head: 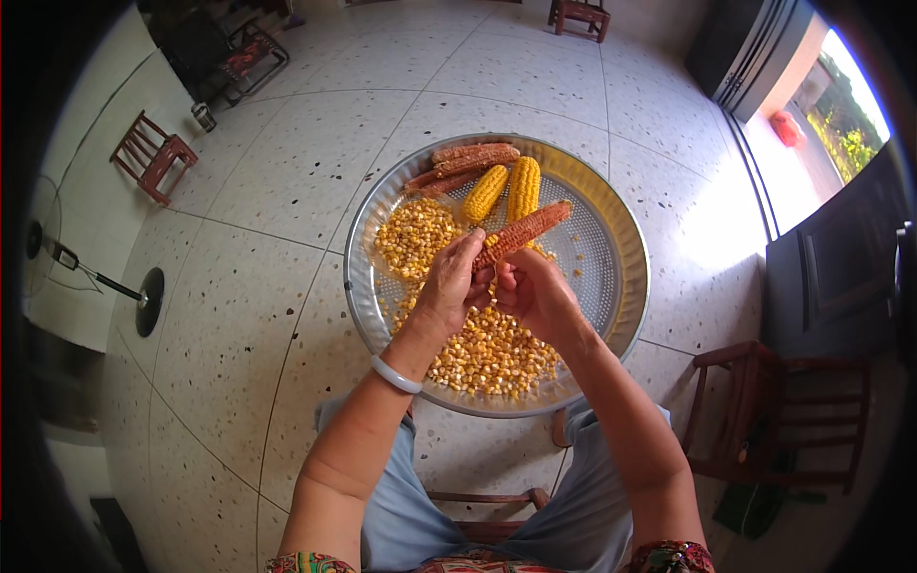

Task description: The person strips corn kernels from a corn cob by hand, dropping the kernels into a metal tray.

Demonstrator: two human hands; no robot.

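Note:
My left hand (456, 278) is closed around the lower end of a mostly bare reddish corn cob (529, 229), on which a few yellow kernels remain near the thumb. Against the cob's lower right side is my right hand (534, 290), fingers curled; whether it grips the cob cannot be told. Both hands are over a large round metal pan (634, 286) with a perforated bottom. Loose corn kernels (494, 358) cover its near part, and more kernels (415, 236) lie in a clear shallow container at left. Two yellow corn ears (525, 188) and several stripped cobs (476, 161) rest at the far side.
Wooden chairs stand at right (781, 415), at left (161, 161) and at the far wall (582, 14). A fan's round base (149, 301) is on the terrazzo floor (229, 308) at left. An open doorway with a red bag (788, 129) outside is at upper right.

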